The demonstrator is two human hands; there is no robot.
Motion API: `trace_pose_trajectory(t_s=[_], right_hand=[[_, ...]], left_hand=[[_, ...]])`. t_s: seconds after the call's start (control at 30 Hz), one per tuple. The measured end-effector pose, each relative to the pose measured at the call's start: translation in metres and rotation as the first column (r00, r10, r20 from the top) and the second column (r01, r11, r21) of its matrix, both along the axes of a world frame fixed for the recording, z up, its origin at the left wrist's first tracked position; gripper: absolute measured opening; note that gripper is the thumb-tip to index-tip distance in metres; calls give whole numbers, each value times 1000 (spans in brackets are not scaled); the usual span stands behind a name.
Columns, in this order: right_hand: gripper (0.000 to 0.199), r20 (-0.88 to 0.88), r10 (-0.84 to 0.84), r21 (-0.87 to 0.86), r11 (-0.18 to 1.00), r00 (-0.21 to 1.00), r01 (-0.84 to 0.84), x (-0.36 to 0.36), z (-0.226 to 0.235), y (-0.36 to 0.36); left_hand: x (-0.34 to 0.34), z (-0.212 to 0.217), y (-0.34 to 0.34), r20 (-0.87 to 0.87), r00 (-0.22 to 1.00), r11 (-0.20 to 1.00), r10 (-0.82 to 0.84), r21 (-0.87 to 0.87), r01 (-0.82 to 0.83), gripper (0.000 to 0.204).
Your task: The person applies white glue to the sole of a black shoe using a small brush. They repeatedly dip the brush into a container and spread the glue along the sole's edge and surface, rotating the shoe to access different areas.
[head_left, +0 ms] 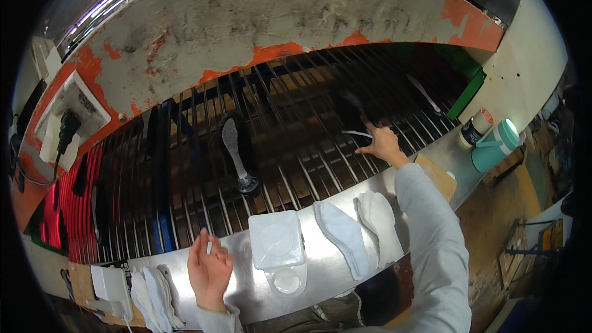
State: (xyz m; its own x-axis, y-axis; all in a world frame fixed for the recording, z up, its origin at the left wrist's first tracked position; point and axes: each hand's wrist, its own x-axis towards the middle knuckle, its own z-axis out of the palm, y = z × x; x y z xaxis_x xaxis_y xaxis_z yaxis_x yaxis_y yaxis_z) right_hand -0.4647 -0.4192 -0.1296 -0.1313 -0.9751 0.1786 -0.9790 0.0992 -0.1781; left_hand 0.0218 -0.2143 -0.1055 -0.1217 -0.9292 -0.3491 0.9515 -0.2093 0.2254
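My right hand (383, 143) reaches over a bed of metal rods (296, 182), thumb and forefinger apart. Just beyond its fingertips is a dark, motion-blurred shoe sole (353, 102); I cannot tell whether they touch. A thin white strip (357, 133) shows by the fingers. My left hand (209, 268) hovers above the metal ledge (243, 299), fingers loosely bent and apart, nothing in it. Another black sole with a grey speckled inner face (233, 145) lies on the rods between my hands. Pale insoles (342, 237) and a stack of whiter insoles (379, 225) rest on the ledge.
A white square plastic container (275, 240) stands mid-ledge. More insoles (154, 299) and a white box (111, 283) are at left. At right are cardboard (436, 176), a dark can (475, 128) and a green flask (495, 147). A peeling orange-grey hood (246, 18) overhangs the rods.
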Motion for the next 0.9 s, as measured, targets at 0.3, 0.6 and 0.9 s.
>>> trace_pose_trajectory(t_s=[0.3,0.6,0.9], right_hand=[[49,-73,-27,-144,989,997,16,17,43,-2],[46,829,270,-232,963,489,-138,47,186,147],[45,998,36,-53,880,-44,-473,145,164,246]], left_hand=[[-8,3,69,145,989,998,19,51,-27,30],[-63,60,83,549,781,864,-298,-192,465,58],[-93,53,145,321,944,906,83,-418,63,101]])
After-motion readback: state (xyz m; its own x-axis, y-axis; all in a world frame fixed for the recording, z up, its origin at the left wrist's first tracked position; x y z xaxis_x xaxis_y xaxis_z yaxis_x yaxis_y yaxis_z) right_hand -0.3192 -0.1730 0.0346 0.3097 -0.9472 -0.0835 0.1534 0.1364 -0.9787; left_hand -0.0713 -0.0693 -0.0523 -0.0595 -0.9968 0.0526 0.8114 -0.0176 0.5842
